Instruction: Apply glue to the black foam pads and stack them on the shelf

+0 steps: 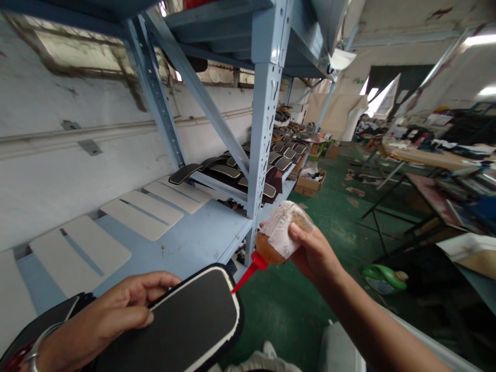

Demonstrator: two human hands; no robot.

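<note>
- The left grip clasps a black padded panel, fingers curled over its face near the white-piped edge; a metal bracelet sits on the wrist.
- The right grip is clenched around a squeeze bottle of amber liquid, partly wrapped in white paper, and tilts it downward.
- The bottle's red nozzle points toward the panel, its tip right at the white edge; whether they touch is hard to tell.
- Both hands hold their things in the air above a green floor, with the panel low in the view and the bottle just to its right.
- Behind them stands a pale blue metal shelf, its post just beyond the bottle; cream panels lie in a row on it.
- Farther along, dark padded strips are laid out on the shelf – some overlapping.
- A cardboard box sits on the floor past the shelf, a green jug lies to the right, and a cluttered desk stands beyond.
</note>
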